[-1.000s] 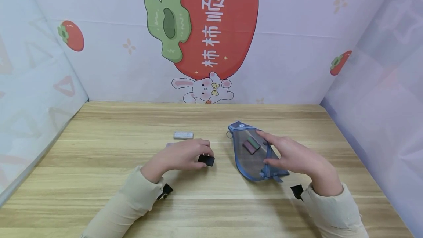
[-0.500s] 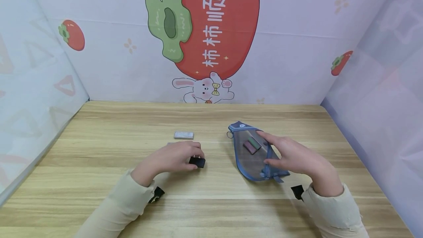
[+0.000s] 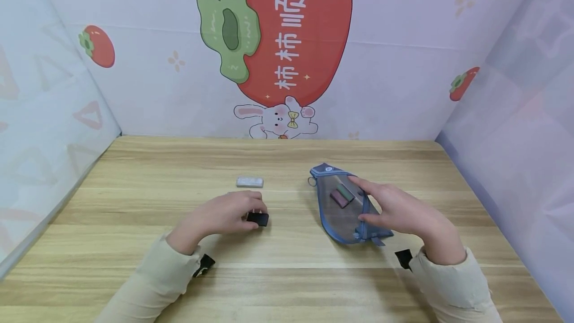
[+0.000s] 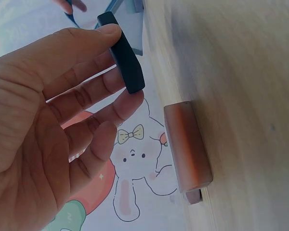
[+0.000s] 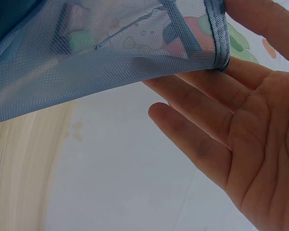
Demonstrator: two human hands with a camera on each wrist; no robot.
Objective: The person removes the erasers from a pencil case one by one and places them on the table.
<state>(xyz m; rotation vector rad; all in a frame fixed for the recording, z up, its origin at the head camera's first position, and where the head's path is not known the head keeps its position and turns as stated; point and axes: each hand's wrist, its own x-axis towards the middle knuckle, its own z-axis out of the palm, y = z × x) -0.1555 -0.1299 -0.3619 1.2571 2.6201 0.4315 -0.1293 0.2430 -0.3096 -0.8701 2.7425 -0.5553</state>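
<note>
My left hand (image 3: 219, 216) pinches a small dark rectangular block (image 4: 124, 55) between thumb and fingers, slightly above the table. Beneath that hand, an orange-brown block (image 4: 187, 144) lies on the wood in the left wrist view; the hand hides it in the head view. Right of centre lies a blue-edged mesh zip pouch (image 3: 332, 221), with a green block (image 3: 345, 193) and a purple block (image 3: 339, 198) showing at its mesh. My right hand (image 3: 399, 208) holds the pouch by its right-side zip edge, fingers behind the mesh in the right wrist view.
A pale grey-white block (image 3: 249, 182) lies behind my left hand. The wooden table (image 3: 287, 288) is bounded by a printed back wall (image 3: 394, 79) and side walls. Black wrist-camera parts sit at both cuffs.
My left hand has moved left, away from the pouch, carrying the dark block. The right hand and pouch have stayed in place.
</note>
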